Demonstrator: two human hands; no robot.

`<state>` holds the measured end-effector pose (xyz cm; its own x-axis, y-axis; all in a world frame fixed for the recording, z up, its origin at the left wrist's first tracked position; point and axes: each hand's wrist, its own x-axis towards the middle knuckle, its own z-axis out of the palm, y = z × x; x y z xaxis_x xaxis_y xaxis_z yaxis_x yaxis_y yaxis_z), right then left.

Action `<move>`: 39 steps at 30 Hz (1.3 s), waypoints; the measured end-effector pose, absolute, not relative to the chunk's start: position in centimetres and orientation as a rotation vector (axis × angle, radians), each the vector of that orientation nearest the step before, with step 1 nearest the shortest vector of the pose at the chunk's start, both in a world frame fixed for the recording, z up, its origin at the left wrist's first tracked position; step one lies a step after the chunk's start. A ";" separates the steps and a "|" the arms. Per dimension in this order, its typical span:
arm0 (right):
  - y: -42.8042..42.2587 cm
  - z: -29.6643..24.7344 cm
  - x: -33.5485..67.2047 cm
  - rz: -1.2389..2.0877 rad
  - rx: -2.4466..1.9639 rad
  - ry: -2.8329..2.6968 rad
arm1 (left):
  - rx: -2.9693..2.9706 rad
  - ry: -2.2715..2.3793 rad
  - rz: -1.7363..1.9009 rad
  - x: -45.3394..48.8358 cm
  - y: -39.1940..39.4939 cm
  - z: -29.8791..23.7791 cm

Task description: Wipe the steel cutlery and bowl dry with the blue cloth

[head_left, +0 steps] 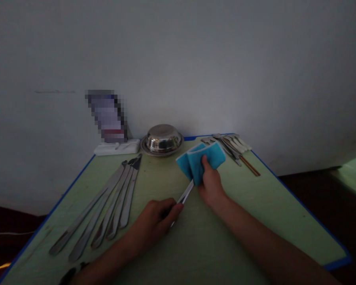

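In my left hand [161, 217], fingers closed, is the narrow metal handle of a utensil [186, 193]. It slants up and away toward the right. Its far end disappears under a folded blue cloth [199, 161] with a pale edge, so what kind of utensil it is cannot be seen. My right hand [211, 180] grips that cloth around the far end, thumb pressed on top. Both hands are over the middle of the pale green table [178, 261].
Several long metal utensils [114, 209] lie side by side at the left. An upturned steel bowl [163, 138] stands by the wall, beside a phone-like screen [108, 116] on a white stand [117, 147]. Back right lie metal cutlery [230, 149], brown chopsticks [249, 165] and white-handled pieces [239, 143].
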<state>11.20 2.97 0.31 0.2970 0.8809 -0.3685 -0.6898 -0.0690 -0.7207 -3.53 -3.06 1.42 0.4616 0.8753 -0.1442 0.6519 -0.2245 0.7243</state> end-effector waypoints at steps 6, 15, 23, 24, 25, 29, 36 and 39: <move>5.4 0.8 14.5 1.179 -0.946 -0.128 | 1.980 1.216 0.359 -3.4 -3.5 1.5; 1.1 -1.1 9.4 1.322 -1.065 -0.393 | 1.844 1.300 0.471 -3.2 -3.6 1.2; 2.3 -0.8 10.3 1.360 -1.102 -0.437 | 1.816 1.295 0.410 -3.4 -2.9 1.1; 2.9 -0.4 11.0 1.324 -1.089 -0.378 | 1.833 1.286 0.391 -3.5 -2.9 1.2; 3.5 -0.1 11.6 1.287 -1.063 -0.328 | 1.853 1.274 0.375 -3.5 -2.9 1.2; 5.3 0.4 13.8 1.219 -1.006 -0.190 | 1.893 1.223 0.348 -3.4 -3.0 1.4; 6.1 0.1 15.2 1.158 -0.965 -0.118 | 1.911 1.195 0.344 -3.5 -3.3 1.3; 5.7 0.1 14.5 1.159 -0.982 -0.149 | 1.892 1.195 0.330 -3.6 -3.5 0.9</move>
